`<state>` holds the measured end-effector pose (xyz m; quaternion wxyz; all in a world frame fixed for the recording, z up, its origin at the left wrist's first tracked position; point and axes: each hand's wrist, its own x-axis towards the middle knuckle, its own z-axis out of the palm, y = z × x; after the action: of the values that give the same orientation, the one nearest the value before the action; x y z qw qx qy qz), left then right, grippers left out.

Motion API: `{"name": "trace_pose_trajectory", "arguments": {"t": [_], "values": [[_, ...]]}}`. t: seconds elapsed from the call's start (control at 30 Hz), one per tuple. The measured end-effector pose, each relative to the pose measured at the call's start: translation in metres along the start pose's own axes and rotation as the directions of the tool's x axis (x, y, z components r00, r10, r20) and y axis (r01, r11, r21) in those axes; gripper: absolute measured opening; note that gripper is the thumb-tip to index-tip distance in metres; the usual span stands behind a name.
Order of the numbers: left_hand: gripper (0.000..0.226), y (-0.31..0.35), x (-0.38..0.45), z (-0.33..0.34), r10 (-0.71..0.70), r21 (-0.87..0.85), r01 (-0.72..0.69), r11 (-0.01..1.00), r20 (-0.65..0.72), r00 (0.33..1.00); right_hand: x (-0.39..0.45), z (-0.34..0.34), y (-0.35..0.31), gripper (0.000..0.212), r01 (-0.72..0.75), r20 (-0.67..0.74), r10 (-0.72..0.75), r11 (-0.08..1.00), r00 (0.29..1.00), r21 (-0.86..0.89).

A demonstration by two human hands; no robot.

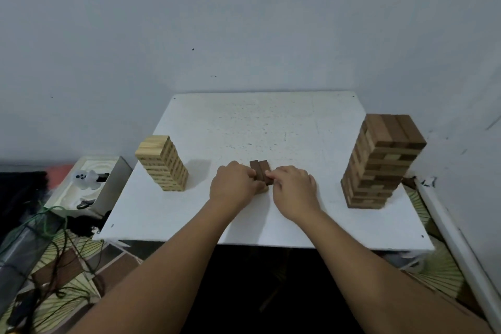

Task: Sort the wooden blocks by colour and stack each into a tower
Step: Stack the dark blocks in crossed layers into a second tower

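Light-wood tower (162, 163) standing complete-looking on the left of the white bench (271, 127), all pale blocks, upright and square.

Mixed tower (382, 161) standing at the right edge of the bench, tall, with dark and pale blocks interleaved through its layers and a dark top layer. Sorting of this stack judged largely outstanding.

Dark blocks (259, 171) at bench centre, two visible side by side and touching, forming what appears to be the first layer of a dark tower. Possibly a third block beneath the fingers; cannot tell.

Left hand (233, 184) closed against the left side of the dark blocks, fingers curled inward onto them. Right hand (294, 187) set against the right side, thumb and forefinger pinching the near end of the right-hand block. Both hands judged to be squaring the blocks together on the bench surface. No loose blocks seen elsewhere on the bench.

Progress, judged from layout: pale tower well advanced, dark tower barely begun, mixed tower still holding most of the stock of both colours. Remaining work: strip the mixed tower block by block, pale to the left, dark to the centre.

Risk noted: mixed tower stands close to the bench corner; careless extraction likely to topple it off the edge.

Off the bench, lower left: grey box (108, 184) with small items, green cord (54, 225) on the floor.
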<state>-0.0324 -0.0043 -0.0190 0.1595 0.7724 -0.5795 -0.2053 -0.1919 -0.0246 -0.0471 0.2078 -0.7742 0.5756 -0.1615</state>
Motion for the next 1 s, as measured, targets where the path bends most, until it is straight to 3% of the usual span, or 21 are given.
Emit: {"name": "trace_pose_trajectory", "arguments": {"t": [0.2, 0.3, 0.4, 0.53, 0.63, 0.83, 0.93, 1.0], "values": [[0.024, -0.002, -0.032, 0.001, 0.078, -0.045, -0.076, 0.996, 0.027, 0.997, -0.025, -0.01, 0.02, 0.024, 0.046, 0.001, -0.046, 0.989, 0.999, 0.14], [0.018, -0.012, -0.043, 0.003, 0.091, -0.161, -0.087, 0.983, 0.019, 0.996, -0.031, -0.013, 0.025, 0.032, 0.068, 0.021, -0.073, 0.979, 0.997, 0.193], [0.03, -0.019, -0.052, -0.001, 0.074, -0.223, -0.07, 0.972, 0.012, 0.997, -0.035, -0.014, 0.029, 0.043, 0.095, 0.029, -0.104, 0.972, 0.994, 0.216], [0.032, -0.024, -0.055, -0.017, 0.108, -0.252, -0.074, 0.965, 0.12, 0.987, -0.041, -0.008, 0.032, 0.047, 0.155, 0.013, -0.158, 0.979, 0.987, 0.135], [0.021, -0.03, -0.052, -0.025, 0.117, -0.15, -0.09, 0.985, 0.181, 0.976, -0.041, -0.001, 0.035, 0.038, 0.206, -0.009, -0.206, 0.977, 0.979, 0.064], [0.024, -0.039, -0.049, -0.033, 0.01, -0.046, -0.003, 0.999, 0.162, 0.987, -0.037, 0.011, 0.041, 0.032, 0.198, -0.144, -0.176, 0.968, 0.974, 0.152], [0.036, -0.037, -0.051, -0.025, -0.069, -0.064, 0.073, 0.995, 0.075, 0.995, -0.038, 0.013, 0.044, 0.031, 0.215, -0.206, -0.18, 0.963, 0.962, 0.163], [0.031, -0.031, -0.05, -0.018, -0.089, -0.132, 0.094, 0.987, 0.046, 0.995, -0.04, 0.012, 0.043, 0.03, 0.235, -0.202, -0.201, 0.959, 0.959, 0.159]]}}
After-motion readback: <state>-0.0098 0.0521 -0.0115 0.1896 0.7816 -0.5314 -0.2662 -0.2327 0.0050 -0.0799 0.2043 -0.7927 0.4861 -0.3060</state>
